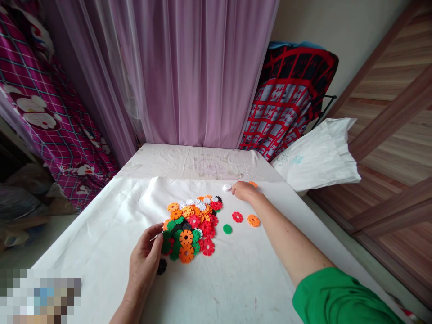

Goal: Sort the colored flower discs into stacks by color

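Note:
A heap of flower-shaped plastic building discs (186, 236) with slotted rims lies mid-table, in orange, green, red, black and white. My left hand (146, 252) rests against its left side, thumb and fingers apart, beside green discs and above a black disc (162, 266). Farther back on the right, my right hand (245, 191) has its fingertips drawn together at the edge of a white disc (227, 187). An orange disc (253, 184) shows just behind that hand. Between heap and right forearm lie a red disc (237, 217), an orange disc (254, 220) and a green disc (227, 229).
White cloth (101, 243) covers the table, with wrinkles at the back left. A white bag (317, 157) stands off the right edge. Purple curtains (205, 76) hang behind the table, and a red-and-black patterned cloth (286, 94) is at the back right.

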A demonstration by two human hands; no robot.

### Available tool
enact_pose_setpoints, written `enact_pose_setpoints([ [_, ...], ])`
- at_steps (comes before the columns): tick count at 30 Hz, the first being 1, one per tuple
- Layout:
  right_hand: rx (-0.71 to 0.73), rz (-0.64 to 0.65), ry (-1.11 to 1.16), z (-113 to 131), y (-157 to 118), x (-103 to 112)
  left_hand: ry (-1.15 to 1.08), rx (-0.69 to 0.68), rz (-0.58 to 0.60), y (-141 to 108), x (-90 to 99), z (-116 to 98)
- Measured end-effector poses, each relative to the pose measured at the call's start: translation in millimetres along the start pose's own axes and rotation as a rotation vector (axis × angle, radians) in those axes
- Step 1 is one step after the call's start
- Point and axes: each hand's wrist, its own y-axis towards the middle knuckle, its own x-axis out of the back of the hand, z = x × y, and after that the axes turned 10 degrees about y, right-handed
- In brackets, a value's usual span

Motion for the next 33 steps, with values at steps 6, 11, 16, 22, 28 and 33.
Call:
enact_pose_setpoints([
  [6, -0.006, 0.013, 0.005, 8, 3, -10, 0.016, 0.022, -0.003, -2, -0.6, -6],
  [11, 0.006, 0.009, 0.016, 6, 6, -8, 0.020, 0.025, -0.013, -2, -0.5, -6],
  [16, 0.053, -0.047, 0.058, 0, -1, -14, 0.001, 0.028, 0.002, -1, -1.0, -1],
  [22, 0.248, -0.096, 0.180, 7, -22, -36, -0.010, 0.014, -0.009, 2, -0.4, 4],
  [28, 0.259, -0.154, 0.198, 25, -43, -60, -0.036, 0.031, -0.005, 3, -2.6, 5],
  [33, 0.195, -0.173, 0.280, 38, -55, -76, -0.024, 0.000, -0.006, 5, -2.6, 6],
])
